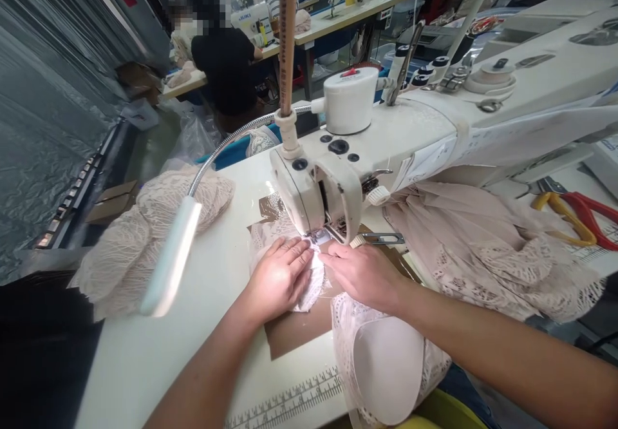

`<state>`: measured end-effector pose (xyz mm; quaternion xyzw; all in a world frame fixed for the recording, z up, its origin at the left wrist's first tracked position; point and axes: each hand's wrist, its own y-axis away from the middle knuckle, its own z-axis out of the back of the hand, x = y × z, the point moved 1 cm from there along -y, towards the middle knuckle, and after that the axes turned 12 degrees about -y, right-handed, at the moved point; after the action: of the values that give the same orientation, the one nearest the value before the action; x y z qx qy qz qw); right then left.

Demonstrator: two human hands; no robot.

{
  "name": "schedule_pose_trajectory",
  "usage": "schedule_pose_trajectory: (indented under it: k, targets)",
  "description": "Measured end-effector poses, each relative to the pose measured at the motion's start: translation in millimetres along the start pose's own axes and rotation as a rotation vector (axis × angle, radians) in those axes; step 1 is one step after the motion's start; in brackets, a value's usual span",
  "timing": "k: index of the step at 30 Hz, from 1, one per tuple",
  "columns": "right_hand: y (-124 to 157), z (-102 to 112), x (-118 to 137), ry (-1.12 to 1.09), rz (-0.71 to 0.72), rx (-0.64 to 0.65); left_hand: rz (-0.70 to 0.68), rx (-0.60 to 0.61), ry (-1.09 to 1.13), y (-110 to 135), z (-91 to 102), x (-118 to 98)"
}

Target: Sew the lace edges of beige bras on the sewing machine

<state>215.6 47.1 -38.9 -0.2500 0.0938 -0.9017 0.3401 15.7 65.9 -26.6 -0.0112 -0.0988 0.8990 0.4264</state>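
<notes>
A strip of pale lace fabric point(311, 287) lies under the needle area of a white sewing machine point(302, 190), lit by a lamp. My left hand point(282, 274) rests flat on the lace, fingers stretched toward the presser foot. From the other side, my right hand point(362, 271) has its fingers curled, pinching the edge of the lace close to the foot; its fingertips are partly hidden. Below my right wrist, a pale moulded cup with lace trim point(389, 364) hangs over the table's front edge. Brown sheeting point(294, 335) covers the tabletop beneath both hands.
A gooseneck lamp point(174, 255) arches over a pile of beige lace point(145, 229) at left. More lace point(468, 242) is heaped at right, beside scissors with red and yellow handles point(567, 216). A printed ruler point(290, 400) runs along the front. Another person point(224, 62) sits farther back.
</notes>
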Motion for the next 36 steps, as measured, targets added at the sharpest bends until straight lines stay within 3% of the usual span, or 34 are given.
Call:
schedule_pose_trajectory:
  k: [10, 18, 27, 36]
  targets:
    - [-3.2, -2.7, -1.5, 0.012, -0.04, 0.018, 0.092, -0.001, -0.018, -6.2, 3.5, -0.4]
    - [-0.4, 1.5, 0.9, -0.063, 0.082, 0.077, 0.097, -0.024, -0.026, 1.0, 0.0, 2.7]
    - [-1.6, 2.0, 1.6, -0.012, 0.015, 0.062, 0.151, 0.011, -0.018, 2.5, -1.4, 4.3]
    - [1.4, 2.7, 0.1, -0.065, 0.09, 0.049, 0.04, -0.078, 0.081, 4.3, 6.9, 4.3]
